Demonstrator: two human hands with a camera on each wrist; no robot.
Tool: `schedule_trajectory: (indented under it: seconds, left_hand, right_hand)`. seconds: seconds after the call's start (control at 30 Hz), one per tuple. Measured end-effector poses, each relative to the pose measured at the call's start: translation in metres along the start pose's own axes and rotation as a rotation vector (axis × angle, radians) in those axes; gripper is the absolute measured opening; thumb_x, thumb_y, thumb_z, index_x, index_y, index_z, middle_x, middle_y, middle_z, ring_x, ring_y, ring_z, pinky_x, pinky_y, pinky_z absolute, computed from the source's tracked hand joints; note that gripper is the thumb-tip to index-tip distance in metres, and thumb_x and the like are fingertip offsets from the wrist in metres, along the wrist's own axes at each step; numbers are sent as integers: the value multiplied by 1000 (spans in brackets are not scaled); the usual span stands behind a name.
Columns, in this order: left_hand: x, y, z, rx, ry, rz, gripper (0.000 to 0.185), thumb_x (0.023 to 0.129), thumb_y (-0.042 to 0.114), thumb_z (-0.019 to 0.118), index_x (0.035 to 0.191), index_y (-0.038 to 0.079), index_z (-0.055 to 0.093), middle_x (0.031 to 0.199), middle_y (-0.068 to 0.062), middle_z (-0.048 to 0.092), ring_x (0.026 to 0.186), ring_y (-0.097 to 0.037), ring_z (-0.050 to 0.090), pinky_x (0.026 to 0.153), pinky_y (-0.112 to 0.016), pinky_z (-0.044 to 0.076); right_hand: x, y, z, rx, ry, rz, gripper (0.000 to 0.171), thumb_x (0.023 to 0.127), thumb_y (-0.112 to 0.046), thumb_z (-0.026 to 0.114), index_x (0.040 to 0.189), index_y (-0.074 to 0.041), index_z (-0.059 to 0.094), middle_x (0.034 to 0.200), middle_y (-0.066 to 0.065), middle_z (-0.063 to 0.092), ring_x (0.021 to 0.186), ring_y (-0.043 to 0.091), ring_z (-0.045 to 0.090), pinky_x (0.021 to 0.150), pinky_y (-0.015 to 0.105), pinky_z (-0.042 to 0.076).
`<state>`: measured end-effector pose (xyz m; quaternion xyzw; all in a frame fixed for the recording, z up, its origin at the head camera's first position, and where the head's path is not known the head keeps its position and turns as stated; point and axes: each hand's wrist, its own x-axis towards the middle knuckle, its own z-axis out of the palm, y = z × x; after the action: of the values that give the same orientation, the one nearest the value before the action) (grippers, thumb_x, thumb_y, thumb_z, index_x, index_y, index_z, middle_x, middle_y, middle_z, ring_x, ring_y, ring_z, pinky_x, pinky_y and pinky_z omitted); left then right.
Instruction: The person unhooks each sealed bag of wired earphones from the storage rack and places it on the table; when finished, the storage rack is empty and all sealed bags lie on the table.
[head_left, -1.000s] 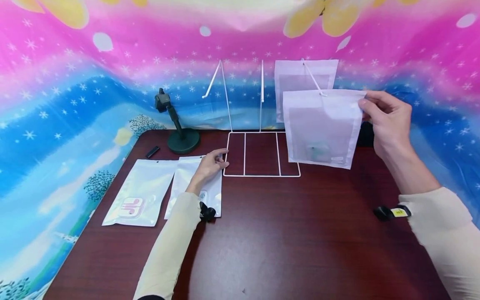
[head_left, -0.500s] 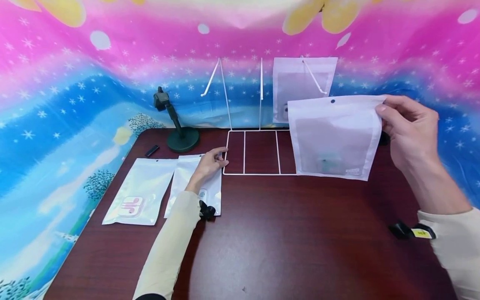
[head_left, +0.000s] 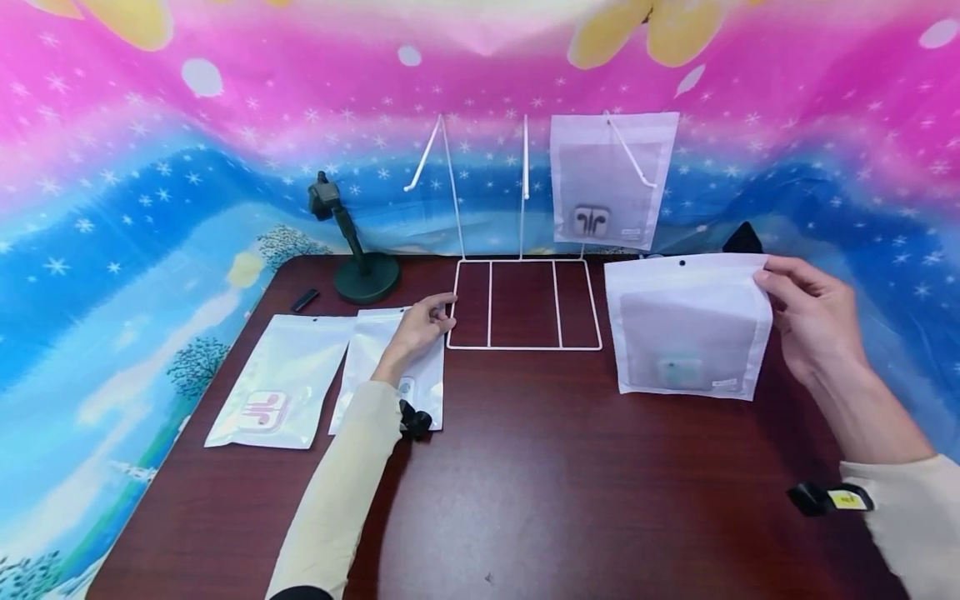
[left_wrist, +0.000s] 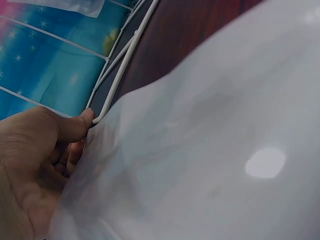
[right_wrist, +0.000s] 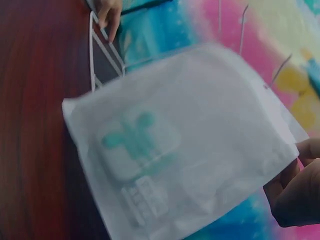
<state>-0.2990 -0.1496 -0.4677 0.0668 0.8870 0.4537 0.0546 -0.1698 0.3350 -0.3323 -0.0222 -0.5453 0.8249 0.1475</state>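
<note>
The right hand [head_left: 816, 317] pinches the upper right corner of a white earphone pouch [head_left: 686, 329], right of the white wire rack [head_left: 525, 348]; the left hand [head_left: 415, 332], well apart, grips the rack's left edge.

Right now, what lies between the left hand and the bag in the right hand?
In the head view, the white wire rack's base lies between the left hand and the held bag, with tabletop showing through it.
</note>
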Motion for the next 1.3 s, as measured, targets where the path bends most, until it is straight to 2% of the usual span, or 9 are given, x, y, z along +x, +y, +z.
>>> schedule_trajectory:
  seconds: [0.17,0.33,0.43,0.53,0.8,1.03,1.2,1.3]
  left_hand:
    - [1,1,-1,5,-2,24,49,102,6,64,150,14,57,110,-12,60,97,-23,54,80,-31,45]
    - [1,-1,1,2,-9,18,50,102,5,64,150,14,56,110,-12,60,97,-23,54,79,-30,46]
    - [0,-1,1,-3,-12,15,49,102,5,63,150,14,56,110,-12,60,96,-23,54,79,-30,46]
    - [0,-1,1,-4,-4,15,49,102,5,63,150,15,57,110,-13,61,96,-23,55,78,-30,46]
    - [-1,2,-1,1,-3,10,49,103,6,63,151,15,56,112,-12,60,98,-24,54,81,-32,46]
    - [-2,0,-1,6,-3,6,49,103,7,64,151,16,56,112,-11,60,99,-24,54,82,-31,46]
    - [-2,-1,-1,1,-1,9,49,102,7,64,150,16,57,110,-11,60,97,-23,54,81,-31,46]
    - [-1,-1,-1,2,2,11,49,102,6,64,150,16,57,111,-11,60,97,-23,54,80,-31,46]
  right_hand:
    - [19,14,-26,14,85,85,17,93,6,73,103,-4,81,92,1,75,64,14,69,56,24,55]
    - [40,30,-47,-115,183,197,14,92,-5,78,101,-15,83,92,-7,72,66,9,66,57,21,53]
    - [48,42,-57,-191,213,250,13,92,-14,80,104,-20,82,95,-10,70,71,7,65,59,20,53]
    - [54,55,-62,-253,216,280,15,94,-20,79,108,-24,81,96,-12,68,75,5,65,62,19,53]
    - [67,87,-61,-320,230,308,24,99,-18,73,122,-24,77,101,-12,64,79,3,60,62,17,52]
    - [78,107,-64,-565,182,353,45,103,-26,66,147,-17,61,104,-17,57,92,4,53,68,14,47]
    - [83,114,-66,-689,157,356,46,105,-29,62,148,-14,59,104,-19,55,92,4,53,70,15,48]
    - [87,116,-67,-709,139,343,48,105,-29,60,150,-12,57,105,-18,56,91,2,56,70,14,49]
